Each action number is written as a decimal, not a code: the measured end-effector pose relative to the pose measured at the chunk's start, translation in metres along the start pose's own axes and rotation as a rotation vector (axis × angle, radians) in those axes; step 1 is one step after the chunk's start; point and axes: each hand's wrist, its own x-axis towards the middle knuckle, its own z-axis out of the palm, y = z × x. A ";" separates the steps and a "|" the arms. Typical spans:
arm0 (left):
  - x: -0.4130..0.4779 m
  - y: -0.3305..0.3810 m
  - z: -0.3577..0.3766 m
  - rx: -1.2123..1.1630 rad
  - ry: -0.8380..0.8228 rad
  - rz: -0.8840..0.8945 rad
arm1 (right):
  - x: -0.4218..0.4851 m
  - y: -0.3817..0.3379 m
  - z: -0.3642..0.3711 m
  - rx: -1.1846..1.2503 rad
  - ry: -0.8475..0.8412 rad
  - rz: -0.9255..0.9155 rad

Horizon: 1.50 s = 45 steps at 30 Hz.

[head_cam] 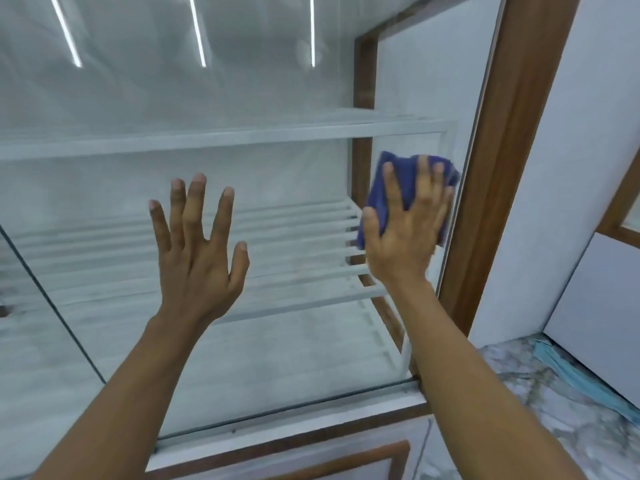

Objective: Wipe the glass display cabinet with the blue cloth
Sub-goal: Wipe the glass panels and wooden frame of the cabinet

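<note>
**Now, cloth pressed to the glass, right of centre**

Right of the frame's centre, the right hand [405, 230] lies flat on the blue cloth [398, 174], holding it against the front pane of the glass display cabinet [277, 98]. Its fingers are straight and a little spread over the bunched fabric, and the thumb points toward the left of the frame. The cloth sits just beside the brown wooden frame [498, 168] that runs up the pane's right edge; cloth shows above the fingertips and beside the thumb.

At centre left, the left hand [197, 258] is raised palm-forward before the same pane, all five fingers straight and fanned wide, holding nothing. Whether it touches the glass cannot be told.

Behind the glass, a white shelf [221, 136] crosses the upper middle, and a white slatted rack [294, 230] lies lower, between the two hands. Three bright light streaks [197, 29] show along the top of the pane. In the lower right corner is a marbled floor [519, 393], with a pale blue strip [571, 372] along the wall's foot.
</note>
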 end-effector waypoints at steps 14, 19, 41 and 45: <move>-0.019 0.016 0.010 0.010 -0.049 -0.044 | -0.073 0.024 0.009 0.034 -0.051 0.170; -0.038 0.036 0.022 -0.013 -0.093 -0.003 | -0.090 -0.069 0.025 0.097 -0.158 -0.202; -0.074 0.015 0.034 0.031 -0.015 0.068 | -0.117 0.033 0.023 0.012 -0.017 0.058; -0.079 0.019 0.037 0.055 -0.029 0.036 | -0.121 -0.040 0.036 0.050 -0.054 -0.130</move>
